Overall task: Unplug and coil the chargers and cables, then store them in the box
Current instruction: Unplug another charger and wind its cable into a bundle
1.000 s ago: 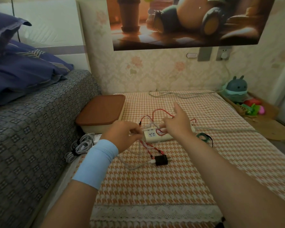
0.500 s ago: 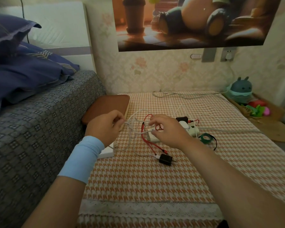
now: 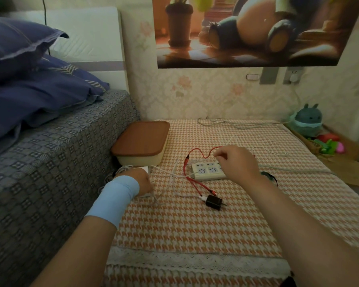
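A cream box with a brown lid [image 3: 141,141] stands closed at the table's back left. In front of it, at the table's left edge, my left hand [image 3: 143,181] grips a white cable [image 3: 170,174] beside a white charger [image 3: 144,168]; its fingers are mostly hidden. The cable runs right toward a white power strip [image 3: 207,172]. My right hand [image 3: 237,162] hovers over the strip with curled fingers and pinches a red cable [image 3: 195,181] that loops behind and in front of the strip. A black charger [image 3: 214,201] lies unplugged nearer to me.
A bed with a grey patterned cover [image 3: 50,162] borders the table on the left. A green coil [image 3: 267,175] peeks out behind my right wrist. The strip's grey cord [image 3: 236,123] runs along the back toward a wall socket [image 3: 292,76]. Toys [image 3: 308,121] sit at the right.
My left hand has moved left and down to the table's edge, drawing the white cable with it. My right hand has shifted right over the power strip with the red cable.
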Tool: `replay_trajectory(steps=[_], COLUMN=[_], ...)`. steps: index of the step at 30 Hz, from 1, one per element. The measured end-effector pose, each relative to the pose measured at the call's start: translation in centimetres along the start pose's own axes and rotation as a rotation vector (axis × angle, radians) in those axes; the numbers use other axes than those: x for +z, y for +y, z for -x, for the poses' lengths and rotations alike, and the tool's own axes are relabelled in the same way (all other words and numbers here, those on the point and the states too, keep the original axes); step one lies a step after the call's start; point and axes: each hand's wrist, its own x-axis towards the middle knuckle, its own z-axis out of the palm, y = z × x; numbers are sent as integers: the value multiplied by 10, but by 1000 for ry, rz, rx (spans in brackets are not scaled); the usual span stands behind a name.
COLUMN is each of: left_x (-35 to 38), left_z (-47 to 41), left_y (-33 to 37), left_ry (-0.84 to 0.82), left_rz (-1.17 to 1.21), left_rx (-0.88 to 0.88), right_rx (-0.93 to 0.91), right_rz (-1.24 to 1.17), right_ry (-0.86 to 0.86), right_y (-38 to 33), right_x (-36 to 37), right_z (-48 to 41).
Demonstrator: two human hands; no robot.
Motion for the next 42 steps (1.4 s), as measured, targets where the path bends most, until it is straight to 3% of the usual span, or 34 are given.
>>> replay_trajectory(steps=[4, 7, 10, 12, 15, 17, 20, 22, 27, 29, 33, 35, 38, 39, 41, 42], left_x=[-5, -8, -12, -14, -10, -3, 17, 29, 28, 20, 8, 3, -1, -1, 2, 4], left_z=[1, 9, 17, 20, 17, 16, 10, 4, -2, -1, -6, -4, 3, 5, 10, 12], left_y=[10, 17, 24, 28, 35, 47, 67, 73, 71, 71, 63, 58, 57, 60, 67, 69], left_ry=[-61, -40, 86, 194, 406, 443, 308, 220, 159, 171, 100, 66, 149, 238, 412, 420], left_rz=[-53, -66, 77, 180, 367, 452, 479, 441, -5, -41, -56, -91, -10, 3, 77, 182], left_rx=[40, 53, 40, 72, 230, 370, 482, 450, 383, 351, 160, 28, -84, -25, 253, 389], right_rx=[-1, -59, -157, -181, -171, -174, -185, -188, -62, -87, -141, -155, -279, -331, -401, -412], right_rz=[152, -20, -77, -5, 154, 209, 102, -18, -165, -54, 403, 437, 259, 149, -47, -133], right_ry=[-179, -214, -226, -358, -542, -582, -529, -514, -458, -469, -406, -323, -235, -209, -171, -158], right_y=[2, -10, -21, -23, -20, -19, -26, -28, -12, -3, 10, 9, -1, -8, -27, -35], right_x=[9, 15, 24, 36, 58, 67, 64, 61, 64, 59, 60, 63, 63, 61, 57, 54], right_z=[-2, 4, 5, 5, 4, 4, 4, 6, 8, 5, 3, 1, -4, -4, -1, 2])
